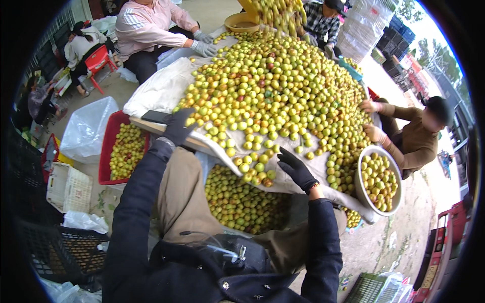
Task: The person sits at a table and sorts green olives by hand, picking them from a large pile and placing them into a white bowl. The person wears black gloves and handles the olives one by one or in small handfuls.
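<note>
A heap of yellow-green jujubes, some blushed red-brown, covers a cloth-draped sorting table. My left hand, in a dark glove, is at the table's wooden edge, beside a dark flat phone-like object. Jujubes lie by its fingertips; whether it grips one is unclear. Above the near cloth, my right hand, also gloved, has its fingers apart and nothing in them. Just left of it, loose jujubes lie at the cloth's front edge. Below that edge, between my knees, a container holds many more jujubes.
A red crate of jujubes stands left; a white bowl of them sits at the right edge. Co-workers sit at the left, far and right sides. Jujubes pour from a yellow container. Plastic crates stand on the floor.
</note>
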Demonstrator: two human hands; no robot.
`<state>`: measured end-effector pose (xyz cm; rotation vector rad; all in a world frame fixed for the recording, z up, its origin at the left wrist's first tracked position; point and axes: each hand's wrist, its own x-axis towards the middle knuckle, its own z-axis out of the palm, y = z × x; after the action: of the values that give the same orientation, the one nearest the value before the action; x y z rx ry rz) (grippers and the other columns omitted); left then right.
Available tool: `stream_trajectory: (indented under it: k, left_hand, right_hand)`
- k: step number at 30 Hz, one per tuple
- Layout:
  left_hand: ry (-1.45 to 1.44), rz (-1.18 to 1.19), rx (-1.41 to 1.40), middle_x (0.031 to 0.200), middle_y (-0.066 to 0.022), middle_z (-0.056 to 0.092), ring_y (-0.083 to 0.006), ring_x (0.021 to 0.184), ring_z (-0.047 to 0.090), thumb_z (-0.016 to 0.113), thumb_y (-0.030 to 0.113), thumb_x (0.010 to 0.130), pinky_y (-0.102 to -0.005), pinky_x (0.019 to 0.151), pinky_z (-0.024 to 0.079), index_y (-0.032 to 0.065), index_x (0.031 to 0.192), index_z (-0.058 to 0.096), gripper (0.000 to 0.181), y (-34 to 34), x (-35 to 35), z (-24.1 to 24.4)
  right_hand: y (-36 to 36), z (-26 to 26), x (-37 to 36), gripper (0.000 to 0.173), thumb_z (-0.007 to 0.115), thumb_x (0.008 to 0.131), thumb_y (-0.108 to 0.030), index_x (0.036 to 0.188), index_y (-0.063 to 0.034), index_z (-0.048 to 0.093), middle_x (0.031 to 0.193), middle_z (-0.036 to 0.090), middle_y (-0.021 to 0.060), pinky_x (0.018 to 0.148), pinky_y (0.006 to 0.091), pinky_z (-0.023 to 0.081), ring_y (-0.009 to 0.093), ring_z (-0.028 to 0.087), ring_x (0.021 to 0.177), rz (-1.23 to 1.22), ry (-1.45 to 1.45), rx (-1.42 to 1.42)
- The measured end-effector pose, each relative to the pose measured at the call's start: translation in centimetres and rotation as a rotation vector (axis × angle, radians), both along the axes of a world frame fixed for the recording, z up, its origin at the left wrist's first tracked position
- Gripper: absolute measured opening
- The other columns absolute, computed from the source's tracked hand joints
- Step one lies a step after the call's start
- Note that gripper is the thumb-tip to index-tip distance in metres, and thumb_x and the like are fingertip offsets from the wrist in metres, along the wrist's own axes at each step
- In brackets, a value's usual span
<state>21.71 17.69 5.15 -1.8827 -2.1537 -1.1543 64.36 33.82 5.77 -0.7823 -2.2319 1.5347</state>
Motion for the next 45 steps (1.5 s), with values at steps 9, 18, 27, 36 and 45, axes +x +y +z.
stream_trajectory:
  k: [9, 18, 27, 36, 45]
  left_hand:
    - [0.048, -0.161, 0.101, 0.097, -0.0153, 0.063, -0.0333, 0.093, 0.059, 0.048, 0.007, 0.082, -0.0427, 0.081, 0.046, 0.0063, 0.104, 0.061, 0.026, 22.4, 13.6, 0.6]
    - [0.374, 0.189, 0.164, 0.081, -0.0070, 0.055, -0.0263, 0.069, 0.058, 0.056, 0.014, 0.076, -0.0401, 0.056, 0.047, 0.0131, 0.085, 0.059, 0.010, 33.1, 13.1, -3.2]
    - [0.240, -0.023, -0.058, 0.085, -0.0148, 0.064, -0.0329, 0.082, 0.061, 0.058, 0.021, 0.076, -0.0421, 0.076, 0.047, 0.0085, 0.086, 0.065, 0.017, 36.2, 13.8, -3.0]
    - [0.268, -0.071, -0.565, 0.090, -0.0148, 0.065, -0.0320, 0.085, 0.062, 0.058, 0.021, 0.078, -0.0415, 0.078, 0.047, 0.0089, 0.091, 0.066, 0.020, 29.4, 16.0, -4.6]
    - [-0.120, -0.462, -0.415, 0.097, -0.0140, 0.067, -0.0294, 0.091, 0.062, 0.059, 0.032, 0.080, -0.0368, 0.083, 0.047, 0.0056, 0.097, 0.068, 0.033, 19.7, 11.4, 4.0]
  right_hand:
    - [13.6, -10.5, 4.7, 0.042, 0.057, 0.088, -0.020, 0.123, 0.0030, 0.052, 0.124, 0.053, 0.0169, 0.094, 0.0326, 0.041, 0.024, 0.053, 0.110, -0.921, 0.303, 0.043]
    - [18.1, -8.3, -3.8, 0.060, 0.054, 0.090, -0.020, 0.140, -0.0010, 0.027, 0.144, 0.030, 0.0163, 0.108, 0.0346, 0.025, 0.025, 0.031, 0.132, -0.711, 0.319, 0.302]
    - [21.4, -6.0, -5.4, 0.045, 0.055, 0.091, -0.021, 0.128, 0.0010, 0.043, 0.128, 0.049, 0.0132, 0.097, 0.0324, 0.036, 0.022, 0.048, 0.113, -0.719, 0.374, 0.074]
    - [15.2, -8.8, -2.3, 0.035, 0.053, 0.087, -0.022, 0.119, -0.0090, 0.055, 0.114, 0.056, 0.0190, 0.090, 0.0395, 0.042, 0.034, 0.052, 0.106, -0.543, -0.036, 0.496]
    - [9.2, -9.6, 1.2, 0.030, 0.063, 0.083, -0.022, 0.105, -0.0007, 0.064, 0.099, 0.067, 0.0094, 0.077, 0.0296, 0.048, 0.017, 0.062, 0.084, -0.774, 0.092, 0.182]
